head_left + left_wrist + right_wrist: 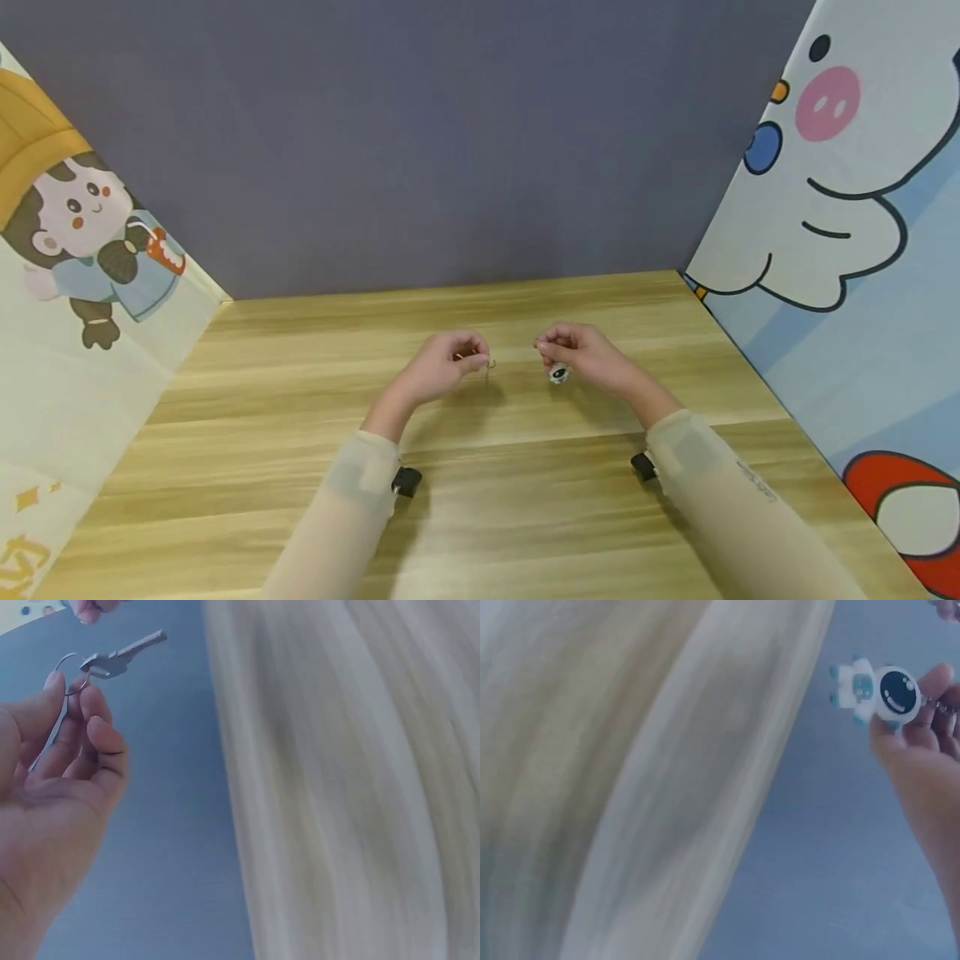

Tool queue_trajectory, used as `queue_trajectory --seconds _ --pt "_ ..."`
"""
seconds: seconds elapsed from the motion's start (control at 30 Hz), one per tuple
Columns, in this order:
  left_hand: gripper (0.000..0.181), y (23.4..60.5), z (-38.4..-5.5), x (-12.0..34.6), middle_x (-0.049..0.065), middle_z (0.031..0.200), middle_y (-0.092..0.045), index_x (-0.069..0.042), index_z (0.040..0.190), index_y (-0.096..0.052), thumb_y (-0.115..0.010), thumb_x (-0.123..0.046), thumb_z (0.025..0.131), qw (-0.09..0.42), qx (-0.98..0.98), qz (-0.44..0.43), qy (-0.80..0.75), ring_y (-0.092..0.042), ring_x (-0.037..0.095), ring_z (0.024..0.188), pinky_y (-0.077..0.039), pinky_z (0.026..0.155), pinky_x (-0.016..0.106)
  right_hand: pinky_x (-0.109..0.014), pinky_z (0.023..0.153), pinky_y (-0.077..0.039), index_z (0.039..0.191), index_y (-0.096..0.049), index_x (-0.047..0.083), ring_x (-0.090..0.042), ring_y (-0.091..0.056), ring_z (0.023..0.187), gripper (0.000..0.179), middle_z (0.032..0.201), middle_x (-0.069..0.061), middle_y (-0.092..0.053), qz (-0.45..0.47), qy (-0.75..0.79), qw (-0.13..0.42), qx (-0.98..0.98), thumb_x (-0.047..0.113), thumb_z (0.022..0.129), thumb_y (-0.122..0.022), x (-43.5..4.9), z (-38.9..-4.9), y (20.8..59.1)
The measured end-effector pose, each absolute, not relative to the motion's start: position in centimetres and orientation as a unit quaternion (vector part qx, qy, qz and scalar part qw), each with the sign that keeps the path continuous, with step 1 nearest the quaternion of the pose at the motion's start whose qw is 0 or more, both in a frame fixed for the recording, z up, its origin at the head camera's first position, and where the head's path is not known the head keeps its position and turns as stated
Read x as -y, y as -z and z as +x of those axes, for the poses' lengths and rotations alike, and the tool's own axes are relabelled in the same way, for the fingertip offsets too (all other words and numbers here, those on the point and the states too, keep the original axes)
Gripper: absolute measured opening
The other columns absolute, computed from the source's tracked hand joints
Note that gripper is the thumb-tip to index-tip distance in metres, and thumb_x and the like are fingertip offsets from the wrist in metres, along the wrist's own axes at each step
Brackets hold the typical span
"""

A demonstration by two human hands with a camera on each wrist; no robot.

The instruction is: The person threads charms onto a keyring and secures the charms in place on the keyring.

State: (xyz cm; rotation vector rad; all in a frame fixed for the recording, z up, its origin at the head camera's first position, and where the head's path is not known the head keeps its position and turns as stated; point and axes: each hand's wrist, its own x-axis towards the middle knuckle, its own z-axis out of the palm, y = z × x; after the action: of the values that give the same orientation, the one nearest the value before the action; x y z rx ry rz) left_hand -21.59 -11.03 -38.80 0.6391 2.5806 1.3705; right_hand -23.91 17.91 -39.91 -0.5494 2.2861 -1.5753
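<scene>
In the head view, my left hand (442,367) is over the middle of the wooden table, thumb and fingertips pinching a thin metal key ring (66,657). A silver key (124,658) hangs on that ring and sticks out past the fingertips in the left wrist view. A thin pale strip shows between thumb and palm. Across a short gap, my right hand (592,354) pinches the small metal chain (941,706) of an astronaut keychain. Its white astronaut figure (898,694), with a dark visor and teal parts, dangles below the fingers. The ring and the chain are apart.
The wood-grain table (480,517) spreads under both hands. A plain dark grey panel (450,150) stands at the back. Side panels with cartoon prints, a child in a hat (82,200) and a pig (862,150), flank the table. Black wrist cameras (406,482) sit at both cuffs.
</scene>
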Motion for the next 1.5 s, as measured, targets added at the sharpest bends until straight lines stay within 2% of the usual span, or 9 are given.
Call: queue_trajectory --seconds 0.13,0.3,0.5,0.73,0.9,1.1,1.2,1.33,1.5 --pt "0.007 38.2 -20.8 10.6 0.011 0.097 -0.074 -0.013 0.105 -0.073 -0.068 -0.017 0.106 0.044 -0.848 0.184 -0.495 -0.069 0.037 0.093 -0.055 0.075 0.033 -0.033 0.097 -0.062 0.13 -0.066 -0.006 -0.013 -0.075 0.099 0.027 0.11 -0.017 -0.078 -0.198 0.561 0.145 -0.79 0.01 0.109 -0.059 -17.6 -23.4 39.4" --pt "0.008 37.3 -19.7 10.1 0.005 0.102 -0.079 -0.011 0.108 -0.077 -0.072 -0.013 0.102 0.018 -0.831 0.163 -0.531 -0.075 0.023 0.097 -0.063 0.087 0.038 -0.043 0.107 -0.059 0.125 -0.067 -0.006 -0.015 -0.078 0.1 0.024 0.109 -0.016 -0.081 -0.211 0.576 0.136 -0.778 0.01 0.108 -0.061 -16.9 -22.5 38.4" --pt "0.01 36.5 -18.3 9.3 0.006 0.104 -0.08 -0.007 0.109 -0.078 -0.073 -0.01 0.101 -0.025 -0.823 0.19 -0.536 -0.072 0.015 0.09 -0.061 0.08 0.03 -0.031 0.104 -0.058 0.121 -0.067 -0.003 -0.015 -0.077 0.099 0.019 0.103 -0.007 -0.081 -0.214 0.6 0.113 -0.762 0.011 0.109 -0.059 -15.9 -21.4 37.2" --pt "0.009 36.2 -17.3 9.0 0.008 0.102 -0.079 -0.007 0.107 -0.077 -0.07 -0.006 0.102 -0.074 -0.814 0.19 -0.545 -0.07 0.016 0.084 -0.057 0.073 0.026 -0.029 0.095 -0.062 0.12 -0.067 -0.01 -0.013 -0.076 0.092 0.023 0.098 0.001 -0.08 -0.215 0.627 0.093 -0.743 0.008 0.108 -0.061 -14.9 -20.6 36.8" --pt "0.011 36.2 -17.5 8.8 0.007 0.101 -0.078 -0.011 0.108 -0.079 -0.071 -0.006 0.102 -0.074 -0.812 0.19 -0.547 -0.071 0.018 0.083 -0.059 0.073 0.028 -0.03 0.088 -0.063 0.118 -0.072 -0.006 -0.014 -0.075 0.091 0.022 0.098 0.001 -0.079 -0.194 0.625 0.075 -0.752 0.011 0.105 -0.068 -14.8 -20.2 37.0" --pt "0.011 36.4 -17.7 8.7 0.011 0.105 -0.079 -0.008 0.11 -0.078 -0.071 -0.007 0.102 -0.058 -0.806 0.183 -0.56 -0.074 0.019 0.089 -0.064 0.085 0.05 -0.031 0.088 -0.062 0.114 -0.077 0.002 -0.016 -0.075 0.091 0.019 0.095 0.001 -0.08 -0.171 0.631 0.065 -0.754 0.015 0.101 -0.075 -14.5 -20.0 37.4" --pt "0.011 36.4 -17.7 8.8 0.011 0.107 -0.08 -0.008 0.11 -0.078 -0.071 -0.008 0.102 -0.054 -0.807 0.169 -0.564 -0.075 0.02 0.092 -0.064 0.087 0.049 -0.03 0.089 -0.062 0.117 -0.077 0.002 -0.015 -0.075 0.09 0.023 0.095 0.002 -0.079 -0.155 0.638 0.065 -0.752 0.017 0.101 -0.075 -14.1 -19.9 37.7" --pt "0.009 36.4 -17.8 9.0 0.008 0.106 -0.081 -0.009 0.109 -0.077 -0.071 -0.009 0.102 -0.052 -0.808 0.152 -0.567 -0.076 0.02 0.093 -0.065 0.087 0.04 -0.031 0.091 -0.062 0.123 -0.074 -0.004 -0.017 -0.075 0.092 0.028 0.095 0.005 -0.079 -0.148 0.654 0.069 -0.739 0.015 0.102 -0.073 -13.6 -20.0 37.9" --pt "0.008 36.3 -17.8 9.1 0.008 0.105 -0.081 -0.009 0.107 -0.077 -0.071 -0.01 0.102 -0.05 -0.809 0.156 -0.565 -0.076 0.027 0.095 -0.064 0.087 0.045 -0.033 0.088 -0.062 0.117 -0.076 -0.003 -0.021 -0.076 0.092 0.025 0.094 -0.001 -0.08 -0.162 0.651 0.067 -0.738 0.016 0.1 -0.075 -12.8 -19.9 38.0"
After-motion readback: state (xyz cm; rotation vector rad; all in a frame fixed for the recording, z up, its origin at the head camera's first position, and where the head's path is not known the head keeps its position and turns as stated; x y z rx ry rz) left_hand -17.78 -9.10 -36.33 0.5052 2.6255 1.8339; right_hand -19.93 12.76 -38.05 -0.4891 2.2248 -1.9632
